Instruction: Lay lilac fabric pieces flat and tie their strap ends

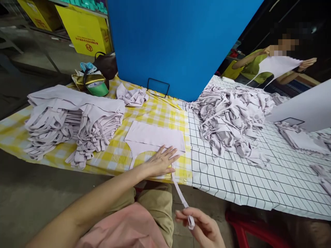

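Observation:
A pale lilac strappy top point(155, 136) lies flat on the yellow checked tablecloth point(144, 113). My left hand point(163, 161) rests on its lower right part, palm down with fingers spread. One strap point(179, 191) runs from beneath that hand over the table edge. Its end is pinched in my right hand point(200, 225), in front of the table and above my lap; a small fold of strap shows past the fingers. To the left stands a tall stack of matching tops point(74, 103), their straps hanging loose at the front.
A blue panel point(178, 44) with a black wire stand point(158, 88) rises behind. A crumpled top point(131, 95) lies near it. Heaped lilac garments point(230, 117) cover part of the white grid cloth point(214, 172). Another person point(252, 65) holds up a garment. A red stool point(248, 227) stands below.

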Available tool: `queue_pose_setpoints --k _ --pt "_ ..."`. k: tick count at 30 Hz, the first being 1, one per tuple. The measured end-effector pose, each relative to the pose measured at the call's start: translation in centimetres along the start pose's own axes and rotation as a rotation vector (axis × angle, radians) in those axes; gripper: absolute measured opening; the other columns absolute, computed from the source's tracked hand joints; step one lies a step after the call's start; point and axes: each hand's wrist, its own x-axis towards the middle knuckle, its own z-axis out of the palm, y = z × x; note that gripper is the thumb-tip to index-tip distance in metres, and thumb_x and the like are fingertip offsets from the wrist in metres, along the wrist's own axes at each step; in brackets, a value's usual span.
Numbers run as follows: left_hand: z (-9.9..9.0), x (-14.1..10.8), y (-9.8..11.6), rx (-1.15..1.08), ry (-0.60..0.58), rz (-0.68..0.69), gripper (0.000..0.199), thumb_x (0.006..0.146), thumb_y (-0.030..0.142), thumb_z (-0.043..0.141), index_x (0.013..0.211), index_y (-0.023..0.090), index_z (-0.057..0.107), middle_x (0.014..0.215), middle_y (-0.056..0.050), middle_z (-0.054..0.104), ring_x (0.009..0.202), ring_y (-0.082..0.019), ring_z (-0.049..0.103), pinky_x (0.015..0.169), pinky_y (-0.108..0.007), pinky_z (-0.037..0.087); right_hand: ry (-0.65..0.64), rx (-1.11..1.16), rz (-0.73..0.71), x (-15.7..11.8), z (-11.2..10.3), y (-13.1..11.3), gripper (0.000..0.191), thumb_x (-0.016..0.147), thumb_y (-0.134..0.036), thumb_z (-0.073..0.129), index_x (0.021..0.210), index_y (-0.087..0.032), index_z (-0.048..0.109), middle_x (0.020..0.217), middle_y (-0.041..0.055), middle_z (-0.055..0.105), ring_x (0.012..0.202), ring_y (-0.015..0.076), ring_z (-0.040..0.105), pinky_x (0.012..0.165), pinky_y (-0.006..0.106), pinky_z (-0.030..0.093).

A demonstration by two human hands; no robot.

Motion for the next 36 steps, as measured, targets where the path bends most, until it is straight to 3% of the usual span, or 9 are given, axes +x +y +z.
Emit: queue_pose_setpoints --k 3,7,11,20,23,27,30,32,36 --pt "-1.6 -1.0 1.7 -0.107 0.110 -0.004 0.038 0.090 0.025 0.041 0.126 0.016 0.041 0.135 -0.011 0.044 0.132 -0.021 0.030 0.111 -0.043 0.013 0.110 -0.107 -0.052 2.2 0.5 -1.6 0.025 0.080 -0.041 0.058 0.088 -0.020 0.068 0.080 0.0099 0.072 0.067 0.0203 0.066 0.066 0.031 0.054" --pt "-4.2 -3.0 4.4 -0.346 0.172 -0.042 0.018 0.089 0.023 0.042 0.103 0.017 0.051 0.100 -0.003 0.065 0.092 -0.013 0.059 0.108 -0.035 0.023 0.183 -0.260 -0.050 4.5 1.3 -2.5 0.032 0.081 -0.047 0.054 0.079 -0.017 0.064 0.063 0.0059 0.065 0.055 0.0167 0.056 0.054 0.026 0.047" --pt "-5.2 -4.4 5.6 -0.443 0.166 0.012 0.013 0.087 0.026 0.048 0.095 0.018 0.054 0.088 0.000 0.066 0.081 -0.012 0.060 0.107 -0.035 0.023 0.172 -0.443 -0.078 5.8 2.2 -2.4 0.037 0.084 -0.050 0.047 0.070 -0.017 0.058 0.051 0.0001 0.052 0.048 0.0124 0.045 0.047 0.022 0.036" --pt "-4.1 -4.0 4.8 -0.364 0.175 -0.023 0.018 0.088 0.018 0.042 0.080 0.016 0.058 0.075 -0.001 0.068 0.068 -0.012 0.060 0.105 -0.038 0.025 0.210 -0.766 -0.147 6.8 3.4 -2.2 0.042 0.086 -0.051 0.039 0.058 -0.020 0.044 0.045 -0.0057 0.033 0.042 0.0089 0.029 0.041 0.021 0.021" --pt "-4.5 -3.8 4.5 -0.510 0.126 -0.130 0.015 0.083 0.015 0.045 0.074 0.016 0.057 0.063 0.001 0.064 0.063 -0.012 0.057 0.098 -0.035 0.033 0.198 -0.774 -0.122 6.9 3.5 -2.1 0.044 0.088 -0.051 0.037 0.057 -0.020 0.040 0.046 -0.0063 0.029 0.043 0.0088 0.026 0.041 0.021 0.021" --pt "-5.2 -3.7 4.2 -0.857 -0.016 -0.420 0.014 0.079 0.023 0.047 0.071 0.015 0.056 0.047 0.004 0.053 0.048 -0.010 0.050 0.057 -0.021 0.042 0.286 -0.909 -0.230 7.2 3.4 -1.7 0.038 0.088 -0.045 0.038 0.059 -0.021 0.041 0.053 -0.0029 0.039 0.050 0.0121 0.038 0.047 0.023 0.031" --pt "-5.4 -3.6 3.9 -1.027 -0.053 -0.594 0.016 0.075 0.029 0.049 0.069 0.015 0.054 0.044 0.006 0.047 0.041 -0.008 0.045 0.042 -0.017 0.032 0.363 -0.917 -0.394 7.9 3.4 -1.1 0.018 0.082 -0.038 0.049 0.087 -0.021 0.051 0.085 0.0065 0.055 0.080 0.0210 0.053 0.067 0.031 0.044" --pt "-5.2 -3.5 3.8 -1.075 -0.071 -0.656 0.017 0.072 0.031 0.051 0.067 0.015 0.053 0.043 0.006 0.045 0.038 -0.008 0.043 0.040 -0.017 0.030 0.367 -0.848 -0.442 8.5 3.7 -0.7 0.033 0.080 -0.033 0.051 0.110 -0.020 0.044 0.102 0.0103 0.055 0.094 0.0232 0.054 0.077 0.036 0.045" --pt "-5.0 -2.8 3.4 -1.109 -0.090 -0.728 0.014 0.066 0.029 0.050 0.063 0.015 0.053 0.042 0.007 0.043 0.034 -0.007 0.039 0.036 -0.017 0.027 0.317 -0.745 -0.416 9.6 4.6 -0.4 0.030 0.085 -0.027 0.042 0.114 -0.019 0.037 0.078 0.0029 0.058 0.068 0.0164 0.058 0.060 0.027 0.046"
